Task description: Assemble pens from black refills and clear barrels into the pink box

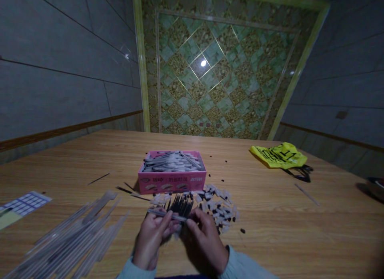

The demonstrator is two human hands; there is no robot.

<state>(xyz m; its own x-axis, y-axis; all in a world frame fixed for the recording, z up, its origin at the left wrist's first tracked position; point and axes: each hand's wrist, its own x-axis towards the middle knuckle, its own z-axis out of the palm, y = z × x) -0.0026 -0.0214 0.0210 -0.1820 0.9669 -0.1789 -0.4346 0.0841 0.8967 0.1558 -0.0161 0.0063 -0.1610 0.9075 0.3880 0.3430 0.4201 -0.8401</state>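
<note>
1. Head view, left hand (pixel 151 237): the thumb and fingers are closed around a thin pen (pixel 179 218), which lies nearly level, its right end slightly lower.
2. Head view, right hand (pixel 208 239): the thumb and forefinger are drawn together on the right end of the pen; whether they also pinch a small piece there, I cannot tell.
3. The pen is above the near middle of the wooden table (pixel 264 247), in front of a pink box (pixel 171 183).
4. Just beyond the hands is a bunch of thin black sticks (pixel 183 205), partly hidden by them.
5. Small clear and black caps (pixel 222 209) are scattered to the right of that bunch.
6. The pink box is heaped with more pens (pixel 171 162), lying crosswise.
7. At the left, long clear tubes (pixel 75 239) lie in a loose pile, near a card with a blue grid (pixel 27 205).
8. At the far right lies a crumpled yellow bag (pixel 279 155) with black lettering.
</note>
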